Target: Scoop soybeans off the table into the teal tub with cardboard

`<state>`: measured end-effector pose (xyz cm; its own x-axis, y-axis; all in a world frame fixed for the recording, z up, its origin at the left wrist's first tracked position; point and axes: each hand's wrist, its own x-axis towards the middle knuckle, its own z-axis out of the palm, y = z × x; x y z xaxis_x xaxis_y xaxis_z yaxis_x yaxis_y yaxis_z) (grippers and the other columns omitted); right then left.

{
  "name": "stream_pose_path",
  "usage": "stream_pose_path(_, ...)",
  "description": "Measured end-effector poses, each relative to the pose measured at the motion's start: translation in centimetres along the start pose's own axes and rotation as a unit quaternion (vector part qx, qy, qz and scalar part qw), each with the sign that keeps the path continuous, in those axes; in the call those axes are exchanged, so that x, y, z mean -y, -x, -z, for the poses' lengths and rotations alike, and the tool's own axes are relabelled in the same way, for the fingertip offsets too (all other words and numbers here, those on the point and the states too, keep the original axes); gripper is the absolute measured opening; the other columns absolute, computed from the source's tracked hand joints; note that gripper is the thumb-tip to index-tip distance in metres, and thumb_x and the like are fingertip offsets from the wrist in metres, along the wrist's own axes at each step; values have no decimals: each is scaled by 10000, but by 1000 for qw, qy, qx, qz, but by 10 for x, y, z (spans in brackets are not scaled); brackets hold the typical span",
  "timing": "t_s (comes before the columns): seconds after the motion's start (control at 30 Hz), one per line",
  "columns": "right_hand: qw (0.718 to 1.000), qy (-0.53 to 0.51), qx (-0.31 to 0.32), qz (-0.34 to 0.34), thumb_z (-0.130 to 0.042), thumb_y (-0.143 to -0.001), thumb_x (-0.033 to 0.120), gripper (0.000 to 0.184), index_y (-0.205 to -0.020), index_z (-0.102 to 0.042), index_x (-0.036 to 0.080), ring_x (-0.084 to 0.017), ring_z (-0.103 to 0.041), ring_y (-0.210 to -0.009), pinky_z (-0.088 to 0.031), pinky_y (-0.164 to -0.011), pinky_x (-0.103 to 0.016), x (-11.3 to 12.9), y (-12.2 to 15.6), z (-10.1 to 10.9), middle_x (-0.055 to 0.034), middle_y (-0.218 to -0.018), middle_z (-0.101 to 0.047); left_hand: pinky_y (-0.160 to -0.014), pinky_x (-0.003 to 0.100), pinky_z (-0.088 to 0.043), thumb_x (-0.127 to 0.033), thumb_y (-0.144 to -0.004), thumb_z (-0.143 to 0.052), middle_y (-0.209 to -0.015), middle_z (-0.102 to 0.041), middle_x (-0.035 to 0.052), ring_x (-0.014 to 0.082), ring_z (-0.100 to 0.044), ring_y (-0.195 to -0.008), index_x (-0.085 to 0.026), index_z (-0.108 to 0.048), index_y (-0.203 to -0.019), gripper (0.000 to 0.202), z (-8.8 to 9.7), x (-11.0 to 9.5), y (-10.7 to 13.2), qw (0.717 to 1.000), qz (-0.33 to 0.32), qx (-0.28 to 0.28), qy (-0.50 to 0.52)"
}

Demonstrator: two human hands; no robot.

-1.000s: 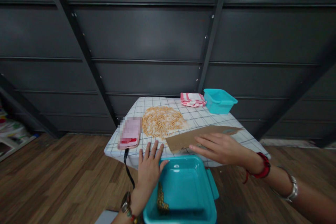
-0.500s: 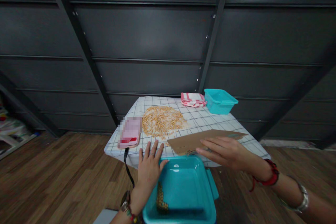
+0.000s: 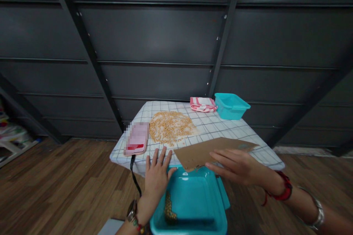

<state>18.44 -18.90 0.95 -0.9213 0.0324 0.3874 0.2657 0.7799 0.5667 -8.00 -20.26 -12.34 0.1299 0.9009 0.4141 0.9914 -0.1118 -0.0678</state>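
My right hand [image 3: 234,165] grips a flat piece of brown cardboard [image 3: 204,152] by its near side, with part of it over the far rim of a teal plastic tub [image 3: 193,198]. Some yellow beans [image 3: 170,205] lie in the tub's left side. My left hand [image 3: 157,172] is spread flat, its thumb at the tub's upper left rim and its fingers at the table's front edge. Farther back, a patch of pale yellow beans [image 3: 171,126] mixed with white grains or powder is spread over the checked tablecloth [image 3: 220,126].
On the table's left rests a pink phone-like object [image 3: 138,139], partly blurred, with a black strap [image 3: 134,176] hanging down. A folded pink-and-white striped cloth [image 3: 202,104] and a second turquoise tub [image 3: 231,106] stand at the back right. Behind rises a dark panelled wall [image 3: 154,36].
My right hand has brought the cardboard slightly down and toward me, so its near edge now overlaps the tub's far rim. My left hand stays in place.
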Motion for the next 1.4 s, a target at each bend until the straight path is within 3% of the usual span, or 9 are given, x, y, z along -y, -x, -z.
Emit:
stream_pose_path(0.3,999,22,9,21,-408,-838,62,350,-1147,-525,178,-167,-541,-943,-490,-755,-304,5,8,8,-71,-1015,-602,-976,548,-279,-459,-856,-369,-1368,-413,35,301,-353,-1244,-324,-321,-1310,475,-3,1,0,1000,-1,-6,2)
stream_pose_path(0.63,1000,11,17,-16,-295,-905,128,328,-1163,-495,166,-171,-581,-835,-506,-634,-311,-3,1,-11,-72,-944,-615,-946,568,-312,-498,-828,-418,-1348,-432,49,323,-384,-1220,-300,-360,-1297,512,4,-1,-1,1000,-1,10,-6)
stream_pose_path(0.97,999,30,2,19,-374,-830,22,357,-1105,-546,171,-166,-548,-896,-480,-729,-304,5,6,7,-64,-955,-611,-947,558,-328,-459,-819,-469,-1359,-407,32,319,-380,-1225,-297,-384,-1283,499,7,-3,-3,1000,2,16,-15)
stream_pose_path(1.23,998,40,-17,38,-368,-856,66,333,-1115,-549,172,-165,-562,-900,-486,-713,-298,8,9,7,-66,-996,-609,-929,565,-348,-424,-820,-486,-1359,-407,33,319,-386,-1221,-299,-362,-1292,504,7,-3,-3,1000,-3,14,-26)
stream_pose_path(1.4,1000,29,-4,8,-363,-863,68,331,-1137,-524,158,-181,-569,-907,-490,-729,-321,1,8,0,-77,-986,-612,-932,566,-333,-467,-822,-457,-1347,-426,42,324,-395,-1213,-295,-385,-1284,498,1,0,-1,1000,-7,-3,-19)
